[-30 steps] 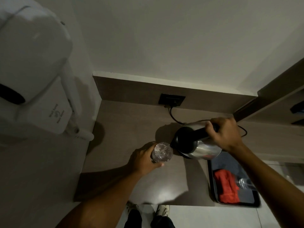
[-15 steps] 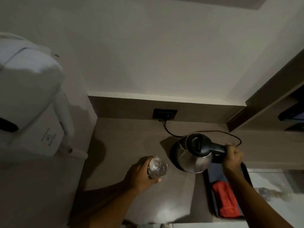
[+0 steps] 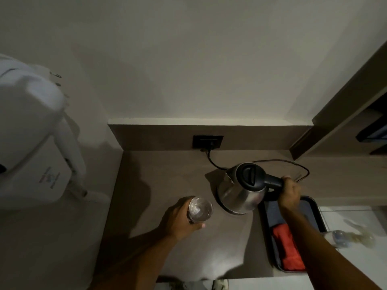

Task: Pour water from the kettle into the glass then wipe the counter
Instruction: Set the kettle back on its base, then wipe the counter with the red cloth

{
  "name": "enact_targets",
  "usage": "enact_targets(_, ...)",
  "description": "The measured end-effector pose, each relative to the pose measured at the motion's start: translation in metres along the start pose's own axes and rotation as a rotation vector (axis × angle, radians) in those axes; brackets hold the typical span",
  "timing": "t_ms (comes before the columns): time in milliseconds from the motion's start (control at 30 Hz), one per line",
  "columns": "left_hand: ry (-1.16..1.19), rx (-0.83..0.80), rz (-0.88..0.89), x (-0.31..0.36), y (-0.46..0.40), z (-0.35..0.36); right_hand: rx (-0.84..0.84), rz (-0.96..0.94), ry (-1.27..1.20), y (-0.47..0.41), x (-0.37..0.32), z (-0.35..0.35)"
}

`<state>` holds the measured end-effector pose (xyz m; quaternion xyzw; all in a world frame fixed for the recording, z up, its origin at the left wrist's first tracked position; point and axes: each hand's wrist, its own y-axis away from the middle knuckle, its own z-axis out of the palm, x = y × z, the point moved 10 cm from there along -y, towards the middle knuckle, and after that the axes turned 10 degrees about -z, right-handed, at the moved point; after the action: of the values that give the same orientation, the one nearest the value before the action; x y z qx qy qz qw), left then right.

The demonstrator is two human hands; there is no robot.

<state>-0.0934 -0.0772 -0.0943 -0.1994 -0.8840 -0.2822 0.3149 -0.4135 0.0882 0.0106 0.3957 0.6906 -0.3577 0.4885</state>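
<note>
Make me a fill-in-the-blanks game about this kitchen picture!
1. The left hand holds the ____.
2. The right hand grips the handle of the ____.
3. The cloth lying in the tray is coloured ____.
4. The cord plugs into the ____ on the wall.

Missing words: glass, kettle, red, socket.

Black tray (image 3: 314, 208) just below the right grip, red cloth (image 3: 287, 250) folded inside it. Black wall socket (image 3: 208, 141) up and left of the right grip, black cord (image 3: 212, 162) plugged in, looping right. White wall-mounted appliance (image 3: 31, 130) far left of the left grip. Clear bottle (image 3: 340, 237), blurred, right of the tray. Dark shelf unit (image 3: 356, 97) upper right.
</note>
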Motion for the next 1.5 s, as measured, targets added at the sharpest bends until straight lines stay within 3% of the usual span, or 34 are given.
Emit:
enact_targets(133, 0.012, 0.017, 0.008, 0.001, 0.0, -0.002, -0.056, -0.016, 0.075, 0.002, -0.002, -0.002)
enact_targets(333, 0.049, 0.081, -0.008, -0.009, 0.004, -0.007, 0.036, -0.009, 0.228, 0.036, 0.038, -0.043)
enact_targets(500, 0.072, 0.131, -0.038, -0.03, 0.014, -0.018, -0.155, -0.09, 0.698, 0.092, 0.075, -0.064)
enact_targets(633, 0.197, 0.158, -0.107, -0.057, 0.013, -0.025, -0.35, 0.04, 0.987, 0.116, 0.124, -0.08)
enact_targets(733, 0.209, 0.119, -0.087, -0.055, 0.008, -0.033, -0.43, 0.102, 0.991, 0.124, 0.148, -0.083)
enact_targets(867, 0.242, 0.107, -0.143, -0.068, -0.006, -0.053, -0.428, -0.02, 1.013, 0.117, 0.152, -0.078)
enact_targets(1167, 0.455, 0.344, -0.235, -0.104, -0.008, -0.079, -0.394, 0.059, 0.961, 0.101, 0.125, -0.075)
enact_targets(1300, 0.208, 0.397, -0.308, -0.109, 0.011, -0.072, -0.381, -0.127, 0.812, 0.132, 0.087, -0.036)
enact_targets(1367, 0.057, 0.473, -0.283, -0.117, 0.033, -0.06, -0.529, -0.208, 0.76, 0.166, 0.075, 0.005)
enact_targets(1500, -0.295, 0.423, -0.235, -0.133, 0.06, -0.027, -0.76, -0.387, 0.705, 0.219, 0.064, 0.08)
